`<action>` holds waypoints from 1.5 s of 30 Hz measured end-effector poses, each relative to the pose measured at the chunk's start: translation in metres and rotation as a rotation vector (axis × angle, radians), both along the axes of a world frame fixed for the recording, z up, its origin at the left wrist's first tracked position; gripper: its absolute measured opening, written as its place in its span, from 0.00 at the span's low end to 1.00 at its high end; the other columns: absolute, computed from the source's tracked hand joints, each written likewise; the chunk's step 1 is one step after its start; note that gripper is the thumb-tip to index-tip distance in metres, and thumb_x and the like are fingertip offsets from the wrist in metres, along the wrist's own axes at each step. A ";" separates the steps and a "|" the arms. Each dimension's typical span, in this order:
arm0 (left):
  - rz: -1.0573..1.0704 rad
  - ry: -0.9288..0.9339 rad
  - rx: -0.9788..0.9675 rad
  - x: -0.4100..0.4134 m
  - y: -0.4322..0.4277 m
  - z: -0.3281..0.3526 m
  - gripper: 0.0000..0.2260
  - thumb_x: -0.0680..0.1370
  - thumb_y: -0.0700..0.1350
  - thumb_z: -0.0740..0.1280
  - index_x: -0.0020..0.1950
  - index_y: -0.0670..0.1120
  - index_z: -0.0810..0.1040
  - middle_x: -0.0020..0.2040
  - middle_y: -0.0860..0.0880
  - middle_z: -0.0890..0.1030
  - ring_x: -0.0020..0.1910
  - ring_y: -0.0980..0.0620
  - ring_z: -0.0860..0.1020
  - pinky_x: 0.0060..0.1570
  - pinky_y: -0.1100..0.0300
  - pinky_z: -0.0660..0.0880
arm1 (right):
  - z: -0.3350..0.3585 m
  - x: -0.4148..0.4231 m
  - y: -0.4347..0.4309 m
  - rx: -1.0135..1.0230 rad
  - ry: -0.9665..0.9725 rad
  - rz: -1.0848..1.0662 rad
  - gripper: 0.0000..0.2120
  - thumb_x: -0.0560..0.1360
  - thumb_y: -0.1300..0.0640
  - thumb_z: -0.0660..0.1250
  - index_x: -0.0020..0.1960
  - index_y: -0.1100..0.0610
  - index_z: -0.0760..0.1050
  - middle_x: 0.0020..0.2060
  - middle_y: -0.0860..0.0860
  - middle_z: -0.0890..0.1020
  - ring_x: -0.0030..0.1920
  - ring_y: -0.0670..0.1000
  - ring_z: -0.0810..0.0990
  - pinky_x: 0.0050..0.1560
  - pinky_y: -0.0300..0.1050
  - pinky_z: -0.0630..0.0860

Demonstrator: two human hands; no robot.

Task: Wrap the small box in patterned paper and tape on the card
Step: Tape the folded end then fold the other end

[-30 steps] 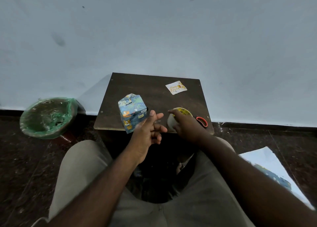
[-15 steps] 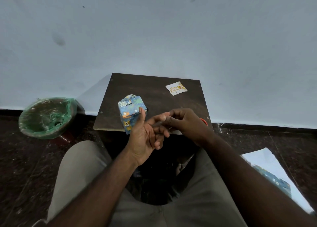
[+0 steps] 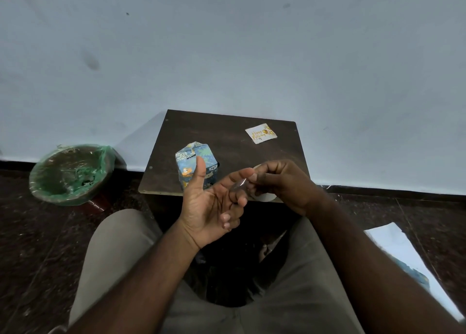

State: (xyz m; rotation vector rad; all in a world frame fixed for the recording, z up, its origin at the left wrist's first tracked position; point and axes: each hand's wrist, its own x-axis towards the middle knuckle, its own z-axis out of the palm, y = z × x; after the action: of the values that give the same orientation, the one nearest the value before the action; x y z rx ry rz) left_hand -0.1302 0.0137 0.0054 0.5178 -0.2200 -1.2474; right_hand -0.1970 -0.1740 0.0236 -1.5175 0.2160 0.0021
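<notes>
The small box (image 3: 199, 157), wrapped in blue animal-print paper, stands near the front left of the dark wooden table (image 3: 227, 137). A white "Happy Birthday" card (image 3: 261, 133) lies at the table's back right. My left hand (image 3: 209, 207) is held palm up in front of the box, thumb raised, fingers relaxed. My right hand (image 3: 282, 182) pinches a short strip of clear tape (image 3: 238, 183) against the left fingertips. The white tape roll (image 3: 264, 197) sits at the table's front edge, mostly hidden under my right hand.
A bin lined with a green bag (image 3: 70, 175) stands on the dark floor to the left of the table. A sheet of wrapping paper (image 3: 398, 250) lies on the floor at the right. My knees are below the table's front edge, and a pale wall rises behind it.
My right hand left the tape roll and came to my left fingertips with a strip of tape. My left hand turned palm up with the thumb raised.
</notes>
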 end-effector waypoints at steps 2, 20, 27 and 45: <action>0.025 -0.007 0.004 0.004 0.004 0.004 0.40 0.72 0.75 0.47 0.54 0.47 0.85 0.33 0.46 0.81 0.18 0.56 0.71 0.18 0.68 0.68 | 0.000 0.001 0.000 0.109 0.028 -0.069 0.05 0.74 0.61 0.71 0.41 0.62 0.81 0.37 0.59 0.82 0.38 0.54 0.80 0.41 0.44 0.77; 0.674 -1.269 0.589 -0.008 -0.014 -0.009 0.12 0.77 0.34 0.70 0.59 0.42 0.83 0.53 0.52 0.84 0.53 0.65 0.81 0.52 0.72 0.75 | -0.008 -0.006 0.026 0.289 0.205 -0.144 0.11 0.80 0.53 0.65 0.51 0.60 0.81 0.45 0.56 0.84 0.46 0.52 0.83 0.45 0.46 0.77; 0.665 -1.020 0.617 -0.003 -0.013 -0.010 0.07 0.78 0.39 0.71 0.54 0.47 0.85 0.46 0.55 0.86 0.49 0.61 0.83 0.49 0.70 0.76 | -0.010 -0.011 0.020 -0.161 0.051 -0.153 0.12 0.73 0.55 0.74 0.52 0.61 0.80 0.44 0.54 0.85 0.45 0.51 0.83 0.48 0.48 0.79; 0.685 -0.684 0.487 0.012 -0.009 0.010 0.22 0.79 0.33 0.67 0.71 0.46 0.69 0.45 0.46 0.87 0.41 0.47 0.86 0.37 0.62 0.79 | 0.008 0.028 0.036 -0.548 -0.259 -0.311 0.11 0.75 0.64 0.72 0.42 0.47 0.82 0.48 0.46 0.84 0.51 0.42 0.82 0.50 0.37 0.76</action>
State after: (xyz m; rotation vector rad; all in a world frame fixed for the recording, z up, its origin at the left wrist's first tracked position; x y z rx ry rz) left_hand -0.1181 0.0045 0.0151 1.3160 -0.2783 -0.4064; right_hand -0.1687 -0.1378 0.0311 -1.9915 0.2546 -0.5362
